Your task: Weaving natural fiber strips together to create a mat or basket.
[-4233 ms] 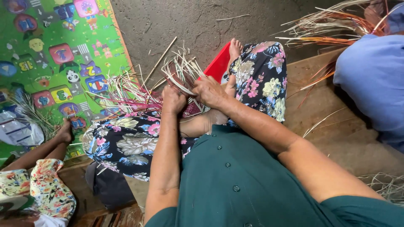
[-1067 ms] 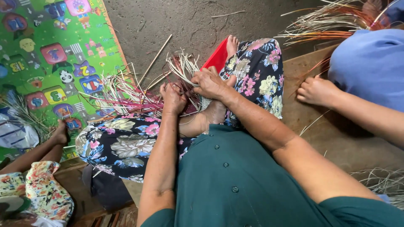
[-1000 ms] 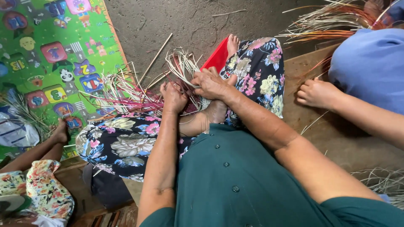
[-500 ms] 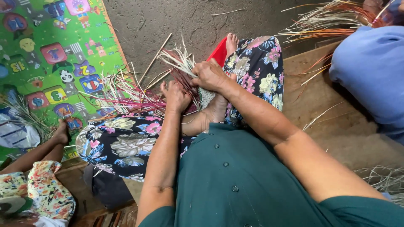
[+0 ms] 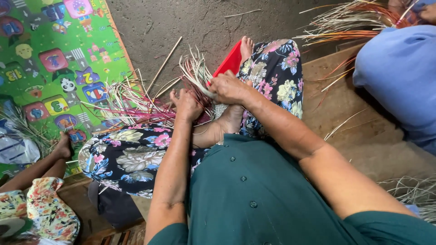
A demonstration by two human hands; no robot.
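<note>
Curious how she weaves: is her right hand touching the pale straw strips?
Touching. In the head view, the right hand closes round the pale strips, which fan out from its fingers.

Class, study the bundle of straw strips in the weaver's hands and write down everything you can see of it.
The strips are thin, flat and stiff, like dried reed or straw, mostly pale cream with some dyed pink-red. Their loose ends fan upward over the dirt floor, while lower down they gather into a partly woven piece between the person's legs. The right hand grips a tuft of pale strips; the left hand presses on the reddish ones. More strips spread to the left toward the green mat.
</note>
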